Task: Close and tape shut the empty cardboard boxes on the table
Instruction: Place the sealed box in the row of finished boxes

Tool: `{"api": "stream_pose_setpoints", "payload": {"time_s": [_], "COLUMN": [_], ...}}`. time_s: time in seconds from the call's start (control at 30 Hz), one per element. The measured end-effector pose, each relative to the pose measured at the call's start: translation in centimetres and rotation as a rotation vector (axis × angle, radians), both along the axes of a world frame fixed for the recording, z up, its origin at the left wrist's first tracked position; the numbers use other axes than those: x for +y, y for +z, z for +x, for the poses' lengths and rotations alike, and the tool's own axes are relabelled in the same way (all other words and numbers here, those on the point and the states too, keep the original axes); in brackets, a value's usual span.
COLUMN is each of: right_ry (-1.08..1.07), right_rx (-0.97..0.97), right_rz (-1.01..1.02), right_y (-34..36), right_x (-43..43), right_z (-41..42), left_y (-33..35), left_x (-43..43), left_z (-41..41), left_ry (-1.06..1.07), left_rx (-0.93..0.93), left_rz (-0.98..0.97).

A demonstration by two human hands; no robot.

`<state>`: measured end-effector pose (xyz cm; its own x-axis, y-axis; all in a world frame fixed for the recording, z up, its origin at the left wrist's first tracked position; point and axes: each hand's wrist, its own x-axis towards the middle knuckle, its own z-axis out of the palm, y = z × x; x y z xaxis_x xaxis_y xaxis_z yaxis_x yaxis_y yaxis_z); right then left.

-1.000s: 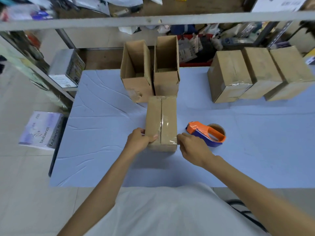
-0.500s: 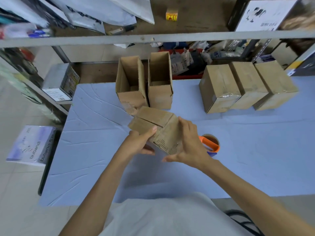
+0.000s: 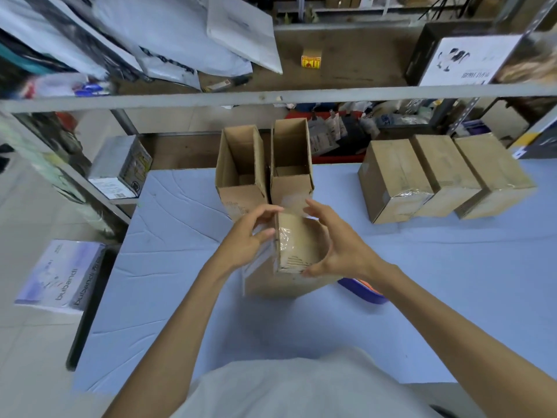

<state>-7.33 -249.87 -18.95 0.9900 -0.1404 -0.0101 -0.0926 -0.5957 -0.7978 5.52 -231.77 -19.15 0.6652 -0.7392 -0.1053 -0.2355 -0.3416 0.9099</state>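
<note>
Cardboard this thin is light, stiff and easily dented, so squeeze the box [image 3: 297, 245] by its side walls. Your left hand [image 3: 245, 241] and right hand [image 3: 343, 248] clasp it with half-curled fingers, upright over the table [image 3: 452, 282], just before the open boxes [image 3: 241, 164].

bare forearms, no sleeves showing; plain white shirt [image 3: 301, 387].

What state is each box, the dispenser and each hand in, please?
Held box: taped, on end.
Open boxes: upright, untaped.
Taped boxes: closed, in a row.
Dispenser: lying idle, partly hidden.
Left hand: grips held box.
Right hand: grips held box.
</note>
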Motion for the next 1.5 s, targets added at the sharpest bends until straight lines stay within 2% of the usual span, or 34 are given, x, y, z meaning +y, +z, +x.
{"api": "stream_pose_setpoints", "payload": {"time_s": [0.13,0.27,0.4,0.6,0.67,0.83,1.23,1.5], "right_ry": [-0.148,-0.361,-0.453,-0.460,-0.450,-0.442,-0.431,-0.415], "right_rx": [-0.040,-0.182,-0.155,-0.153,-0.138,-0.120,-0.153,-0.176], "right_rz": [-0.076,-0.109,0.259,0.386,0.407,0.253,0.241,0.232], "right_y": [-0.1,-1.1,-1.9,-1.3,-1.0,-1.6,-0.3,-0.6], "right_x": [-0.4,-0.2,0.5,0.4,0.4,0.0,-0.3,0.1], "right_z": [0.4,0.0,0.1,0.7,0.5,0.1,-0.3,-0.7], "left_y": [-0.1,-0.9,-1.0,-0.1,0.3,0.0,0.2,0.4], "left_x": [0.8,1.6,0.9,-0.1,-0.1,-0.2,-0.8,-1.0], "left_z": [0.6,0.5,-0.8,-1.9,-1.9,-2.1,-2.4,-2.9], "left_ry": [0.162,0.325,0.445,0.558,0.560,0.443,0.380,0.344], "left_rx": [0.037,0.038,0.045,0.005,-0.024,-0.043,-0.046,-0.131], "left_rz": [-0.013,-0.002,-0.007,-0.044,-0.052,-0.027,-0.038,0.048]}}
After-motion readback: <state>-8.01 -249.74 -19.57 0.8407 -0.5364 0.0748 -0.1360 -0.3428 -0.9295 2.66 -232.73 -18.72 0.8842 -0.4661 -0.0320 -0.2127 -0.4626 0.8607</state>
